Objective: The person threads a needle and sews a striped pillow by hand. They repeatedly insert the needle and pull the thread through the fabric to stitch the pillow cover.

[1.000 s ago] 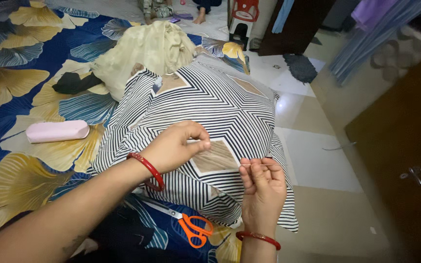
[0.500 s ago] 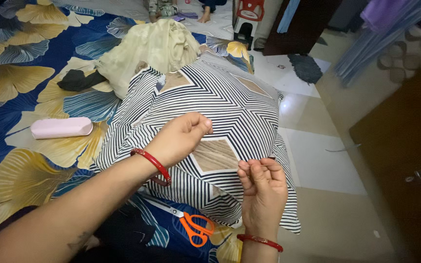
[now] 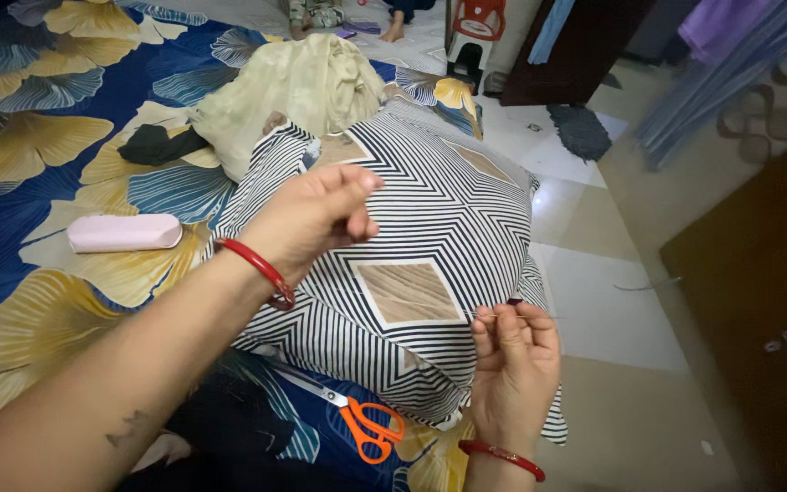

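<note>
We see a blue bedsheet with big yellow leaves, and on it a striped pillow at the bed edge. Our left hand is raised above the pillow with fingers pinched, on what we cannot tell. Our right hand grasps a thin needle at the pillow's near side. Orange scissors lie just beside.

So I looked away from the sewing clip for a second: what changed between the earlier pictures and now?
The left hand rose up and away from the right hand, drawing the thread out over the striped pillow. The right hand stayed at the pillow's edge, still pinching the needle. The orange scissors and pink case lie where they were on the bedsheet.
</note>
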